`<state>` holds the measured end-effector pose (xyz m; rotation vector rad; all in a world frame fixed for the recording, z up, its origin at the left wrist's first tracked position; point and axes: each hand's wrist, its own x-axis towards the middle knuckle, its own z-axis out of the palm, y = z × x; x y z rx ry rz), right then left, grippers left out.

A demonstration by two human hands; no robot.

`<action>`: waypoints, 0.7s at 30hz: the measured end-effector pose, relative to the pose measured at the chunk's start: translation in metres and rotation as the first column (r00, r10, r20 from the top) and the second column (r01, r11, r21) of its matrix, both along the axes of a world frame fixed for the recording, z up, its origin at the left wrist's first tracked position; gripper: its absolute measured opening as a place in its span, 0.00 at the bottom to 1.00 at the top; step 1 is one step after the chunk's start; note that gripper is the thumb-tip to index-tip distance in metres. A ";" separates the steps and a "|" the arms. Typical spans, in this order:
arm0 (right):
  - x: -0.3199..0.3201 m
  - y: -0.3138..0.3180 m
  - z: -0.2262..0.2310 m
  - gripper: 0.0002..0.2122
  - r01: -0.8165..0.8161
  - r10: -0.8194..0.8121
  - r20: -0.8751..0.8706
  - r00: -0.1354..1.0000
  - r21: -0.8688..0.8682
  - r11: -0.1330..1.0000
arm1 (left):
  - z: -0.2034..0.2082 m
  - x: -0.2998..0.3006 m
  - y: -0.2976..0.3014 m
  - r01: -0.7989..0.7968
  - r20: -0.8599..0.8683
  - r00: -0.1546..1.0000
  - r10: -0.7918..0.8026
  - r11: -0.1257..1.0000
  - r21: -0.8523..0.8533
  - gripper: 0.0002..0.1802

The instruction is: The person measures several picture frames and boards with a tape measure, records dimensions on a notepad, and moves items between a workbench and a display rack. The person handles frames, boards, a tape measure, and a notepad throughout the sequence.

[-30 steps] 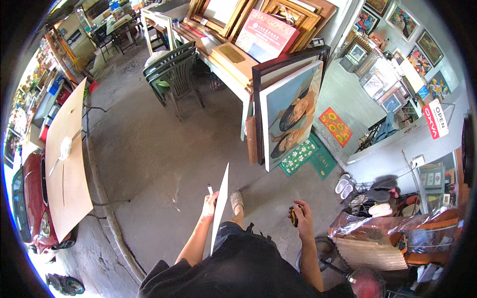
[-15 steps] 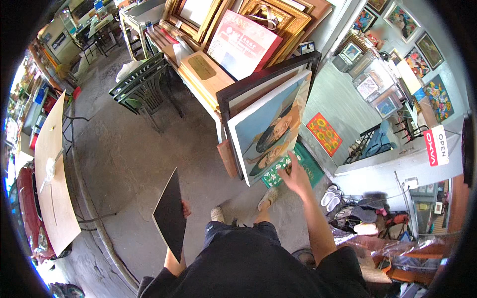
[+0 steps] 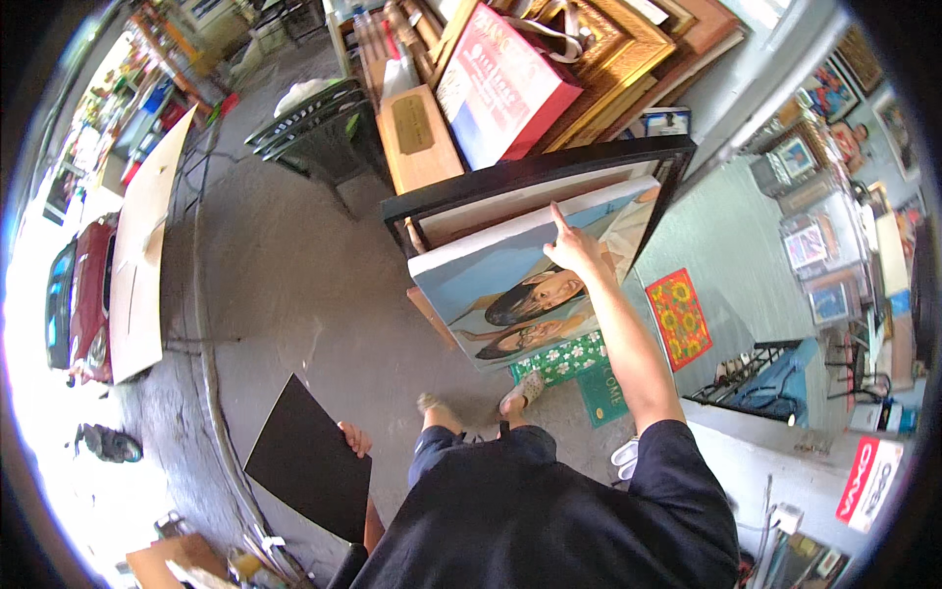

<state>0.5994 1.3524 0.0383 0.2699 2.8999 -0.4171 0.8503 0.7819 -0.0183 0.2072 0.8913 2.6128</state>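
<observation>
Black board (image 3: pixel 312 471) clamped in your left grip (image 3: pixel 355 439); painted portrait (image 3: pixel 530 273) under your right grip (image 3: pixel 572 248), closure unclear; dark frame (image 3: pixel 540 173) just beyond.

Panel (image 3: pixel 316 466) at left, painting (image 3: pixel 535 294) before frame (image 3: pixel 540 169), chair (image 3: pixel 319 133) left of frame, mat (image 3: pixel 679 319) at right

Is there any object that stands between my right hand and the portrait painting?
Nothing visible does: the right hand is over the painting, near its upper edge. The black frame is behind the painting. Contact is unclear.
</observation>
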 end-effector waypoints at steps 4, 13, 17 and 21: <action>0.005 0.004 -0.014 0.44 -0.030 0.030 -0.003 1.000 -0.004 1.000 | 0.003 0.028 0.025 -0.051 0.013 0.999 0.051 0.999 -0.002 0.20; 0.055 0.003 0.008 0.47 -0.060 0.063 -0.044 0.997 0.068 0.996 | -0.030 0.005 0.080 -0.062 -0.019 0.998 0.065 0.991 0.122 0.19; 0.074 -0.002 0.006 0.47 -0.033 0.036 -0.055 0.998 0.052 0.998 | -0.040 -0.011 0.085 0.071 -0.079 0.995 -0.057 0.980 0.184 0.20; 0.093 -0.009 0.006 0.48 -0.010 0.015 -0.087 0.996 0.055 0.998 | -0.059 -0.013 0.084 0.104 -0.067 0.994 -0.091 0.971 0.213 0.20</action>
